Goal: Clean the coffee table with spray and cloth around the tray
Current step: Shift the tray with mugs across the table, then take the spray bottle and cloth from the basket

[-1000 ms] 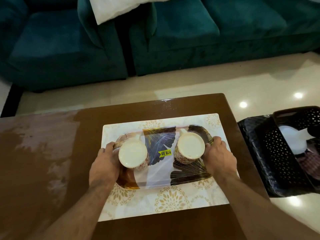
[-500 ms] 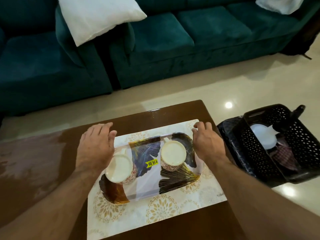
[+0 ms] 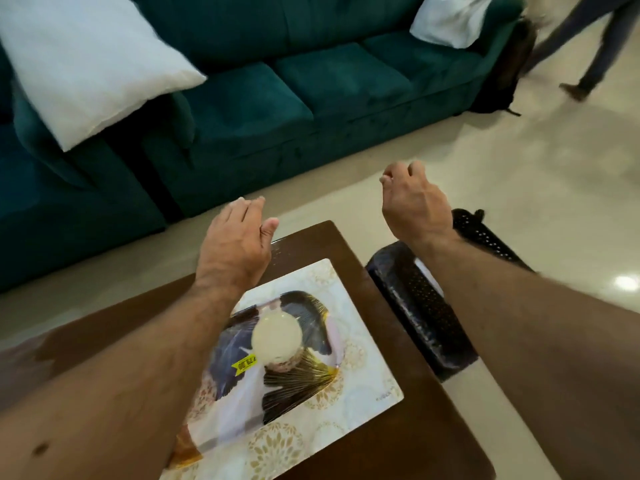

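Indoors, brown coffee table before teal sofa, both hands loose, empty.

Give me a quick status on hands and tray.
Both hands, left and right, empty, raised. Tray with cup on mat. Left forearm hides tray's left part.

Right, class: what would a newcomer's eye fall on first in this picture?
Two bare hands raised over the table: the left hand open, the right hand loosely curled, both holding nothing. Below them a patterned tray carries a cup on a placemat. A white pillow lies on the green sofa behind.
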